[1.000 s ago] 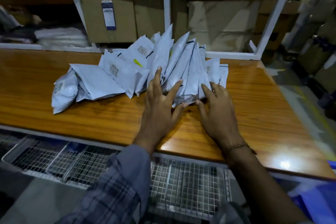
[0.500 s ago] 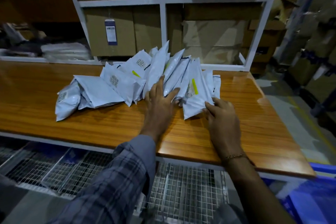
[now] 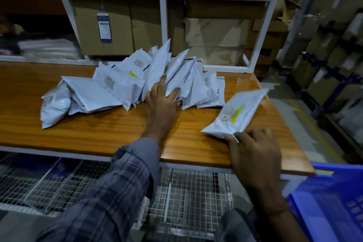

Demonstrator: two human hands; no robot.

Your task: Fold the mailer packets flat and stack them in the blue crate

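A heap of several white mailer packets point(image 3: 121, 88) lies on the wooden table point(image 3: 98, 129), many leaning on edge at the right of the heap. My left hand point(image 3: 161, 102) rests flat with spread fingers against the leaning packets. My right hand point(image 3: 253, 155) grips the near end of one white mailer packet point(image 3: 235, 114) with a yellow stripe, held just above the table's right side, apart from the heap. The blue crate point(image 3: 332, 198) sits low at the bottom right, below the table's corner; only part of it shows.
A white metal frame point(image 3: 163, 25) with cardboard boxes point(image 3: 216, 41) behind it stands along the table's far edge. Wire mesh baskets point(image 3: 176, 198) sit under the table's front edge. Stacked boxes line the aisle at right.
My right hand has pulled one packet with a yellow stripe out of the heap, toward me and to the right. My left hand stays pressed on the leaning packets.
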